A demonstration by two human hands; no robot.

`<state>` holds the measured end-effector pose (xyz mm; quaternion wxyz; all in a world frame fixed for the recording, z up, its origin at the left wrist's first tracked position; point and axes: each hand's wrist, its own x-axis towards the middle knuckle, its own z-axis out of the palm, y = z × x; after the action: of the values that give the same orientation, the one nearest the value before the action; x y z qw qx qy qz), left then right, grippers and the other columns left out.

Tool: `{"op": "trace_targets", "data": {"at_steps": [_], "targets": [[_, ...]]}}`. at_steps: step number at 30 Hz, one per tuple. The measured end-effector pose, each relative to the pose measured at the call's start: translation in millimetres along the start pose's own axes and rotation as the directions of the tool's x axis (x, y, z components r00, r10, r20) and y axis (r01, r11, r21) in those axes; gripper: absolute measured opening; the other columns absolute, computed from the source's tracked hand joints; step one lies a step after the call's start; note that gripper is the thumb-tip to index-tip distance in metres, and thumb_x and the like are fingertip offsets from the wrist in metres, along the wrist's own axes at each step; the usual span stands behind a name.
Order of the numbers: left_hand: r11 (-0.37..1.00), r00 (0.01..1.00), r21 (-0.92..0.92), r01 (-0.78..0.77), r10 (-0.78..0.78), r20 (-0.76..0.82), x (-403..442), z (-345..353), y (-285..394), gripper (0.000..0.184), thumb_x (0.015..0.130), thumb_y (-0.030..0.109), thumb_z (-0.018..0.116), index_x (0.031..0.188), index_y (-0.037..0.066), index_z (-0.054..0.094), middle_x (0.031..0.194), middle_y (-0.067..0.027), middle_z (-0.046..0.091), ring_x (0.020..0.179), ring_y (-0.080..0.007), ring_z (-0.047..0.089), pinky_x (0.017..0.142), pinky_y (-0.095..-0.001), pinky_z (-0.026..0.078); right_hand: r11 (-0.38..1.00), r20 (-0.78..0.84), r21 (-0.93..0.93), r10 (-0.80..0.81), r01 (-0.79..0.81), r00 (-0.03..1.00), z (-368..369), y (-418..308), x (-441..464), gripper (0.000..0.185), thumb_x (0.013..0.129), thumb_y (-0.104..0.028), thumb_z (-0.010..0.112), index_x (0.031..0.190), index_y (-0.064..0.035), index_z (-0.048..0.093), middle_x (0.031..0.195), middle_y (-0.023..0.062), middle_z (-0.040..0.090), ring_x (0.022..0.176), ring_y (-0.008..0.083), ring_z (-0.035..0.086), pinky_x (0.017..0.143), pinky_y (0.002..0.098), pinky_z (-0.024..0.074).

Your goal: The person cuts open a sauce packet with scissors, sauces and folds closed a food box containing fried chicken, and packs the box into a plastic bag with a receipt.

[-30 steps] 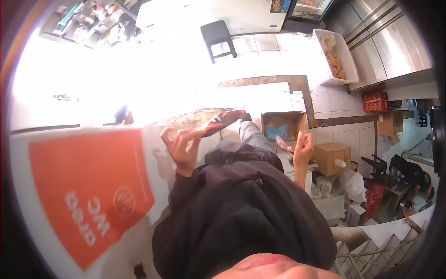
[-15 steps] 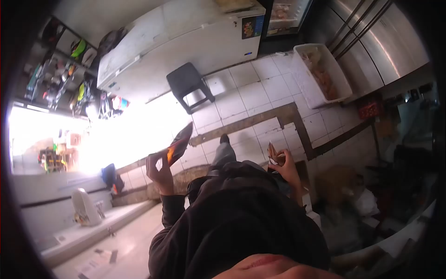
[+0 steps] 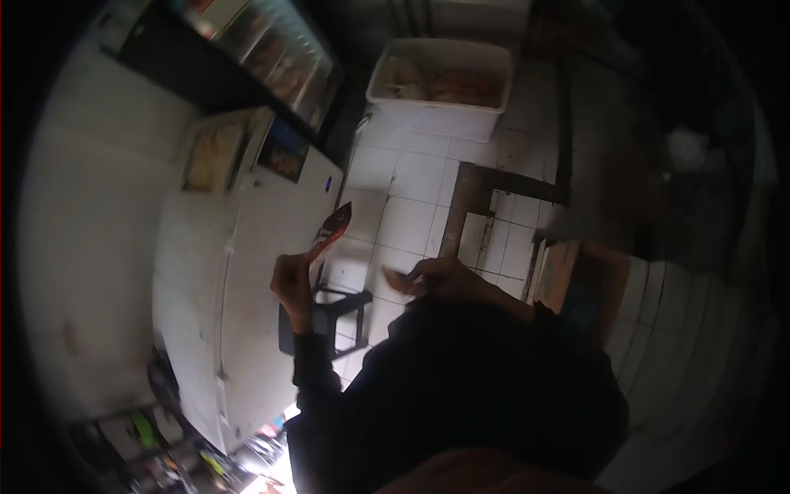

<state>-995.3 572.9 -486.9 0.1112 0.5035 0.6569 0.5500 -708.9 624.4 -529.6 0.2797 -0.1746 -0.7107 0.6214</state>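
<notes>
My left hand (image 3: pixel 293 284) is closed on the lower end of a dark, reddish packet (image 3: pixel 332 232), which points up and to the right. The packet shows pale marks along one side. Nearer the middle, my right hand (image 3: pixel 440 280) pinches a small brownish packet (image 3: pixel 398 280); it is blurred and its details cannot be made out. The two hands are apart. A dark stool (image 3: pixel 350 325) stands on the floor just beyond my left hand.
A white chest freezer (image 3: pixel 263 272) runs along the left, with a glass-door fridge (image 3: pixel 284 62) behind it. A white tub (image 3: pixel 440 82) with orange-brown contents stands at the top. An open cardboard box (image 3: pixel 568 280) sits to the right on the tiled floor (image 3: pixel 407 218).
The view has swung round towards the freezer, fridge and tub, and looks darker. Both packets are still held. My right hand now appears closer to my left.
</notes>
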Motion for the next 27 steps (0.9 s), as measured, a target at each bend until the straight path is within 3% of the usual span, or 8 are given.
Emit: {"op": "trace_targets", "data": {"at_steps": [4,6,9,10,11,15,23,27], "targets": [[0.983,0.919,-0.025,-0.184,0.181,0.350,129.2,55.0,-16.8,0.005,0.083,0.000,0.061,0.080,0.000,0.057,0.078,-0.0069,0.065,0.073,-0.0105,0.059,0.071,-0.0245,0.046,0.958,0.280,0.273,-0.170,0.092,0.945,18.1,-8.6,82.2,0.020,0.080,-0.007,0.066,0.099,-0.0051,0.063,0.100,0.0080,0.062,0.096,0.0178,0.059,0.083,0.0328,0.0478],[0.923,0.867,-0.380,0.060,0.140,0.479,157.8,108.4,-17.0,0.004,0.083,-0.002,0.060,0.081,0.000,0.057,0.086,-0.0095,0.066,0.079,-0.0136,0.062,0.075,-0.0256,0.047,0.793,0.312,0.600,-0.349,0.102,0.884,36.5,4.7,120.7,0.026,0.078,-0.011,0.069,0.102,-0.0033,0.062,0.099,0.0078,0.062,0.094,0.0166,0.059,0.082,0.0310,0.0476],[0.840,0.816,-0.511,0.181,0.162,0.555,182.7,179.9,-57.3,0.001,0.084,-0.002,0.057,0.083,-0.003,0.058,0.079,-0.0050,0.061,0.077,-0.0149,0.059,0.077,-0.0305,0.047,0.581,0.545,0.777,-0.432,-0.241,0.718,40.0,17.2,169.9,0.028,0.078,-0.014,0.071,0.101,-0.0015,0.062,0.098,0.0072,0.063,0.092,0.0143,0.058,0.080,0.0277,0.0471],[0.788,0.793,-0.524,0.325,0.075,0.604,169.2,208.5,-57.7,0.003,0.081,-0.005,0.060,0.083,-0.003,0.058,0.076,-0.0029,0.058,0.075,-0.0127,0.056,0.074,-0.0281,0.047,0.602,0.536,0.769,-0.423,-0.215,0.730,31.6,24.7,178.6,0.028,0.078,-0.015,0.071,0.101,-0.0014,0.062,0.097,0.0071,0.063,0.092,0.0141,0.058,0.080,0.0276,0.0468],[0.938,0.786,-0.318,-0.135,0.297,0.542,148.4,230.8,-32.2,0.006,0.079,-0.006,0.063,0.081,-0.003,0.060,0.077,-0.0034,0.058,0.074,-0.0113,0.056,0.069,-0.0251,0.046,0.614,0.512,0.768,-0.417,-0.183,0.751,24.1,30.0,184.7,0.028,0.078,-0.015,0.071,0.101,-0.0014,0.062,0.097,0.0070,0.063,0.092,0.0138,0.058,0.080,0.0274,0.0466],[0.935,0.721,-0.345,0.087,0.180,0.670,147.9,316.6,-10.5,0.004,0.078,0.000,0.066,0.081,-0.001,0.064,0.073,-0.0061,0.062,0.067,-0.0105,0.058,0.061,-0.0239,0.045,0.630,0.360,0.775,-0.370,-0.053,0.856,-46.5,29.7,219.3,0.027,0.079,-0.017,0.071,0.099,-0.0011,0.061,0.096,0.0068,0.063,0.091,0.0128,0.058,0.081,0.0267,0.0454],[0.816,0.123,-0.404,0.413,0.389,0.913,191.9,431.3,38.8,0.005,0.083,0.005,0.064,0.085,0.000,0.063,0.072,-0.0073,0.064,0.065,-0.0099,0.060,0.059,-0.0223,0.047,0.666,0.110,0.746,-0.115,-0.005,0.987,-197.6,39.6,258.2,0.025,0.079,-0.018,0.070,0.096,-0.0017,0.062,0.093,0.0052,0.063,0.089,0.0104,0.056,0.082,0.0251,0.0432],[0.691,-0.105,-0.654,0.307,0.708,0.699,230.4,490.0,55.3,0.005,0.084,0.005,0.061,0.088,0.003,0.061,0.077,-0.0060,0.061,0.071,-0.0161,0.062,0.058,-0.0269,0.048,0.656,-0.113,0.746,-0.049,0.117,0.992,-272.7,40.3,283.4,0.024,0.078,-0.016,0.067,0.095,-0.0017,0.058,0.095,0.0039,0.061,0.090,0.0096,0.056,0.083,0.0230,0.0418]]}}
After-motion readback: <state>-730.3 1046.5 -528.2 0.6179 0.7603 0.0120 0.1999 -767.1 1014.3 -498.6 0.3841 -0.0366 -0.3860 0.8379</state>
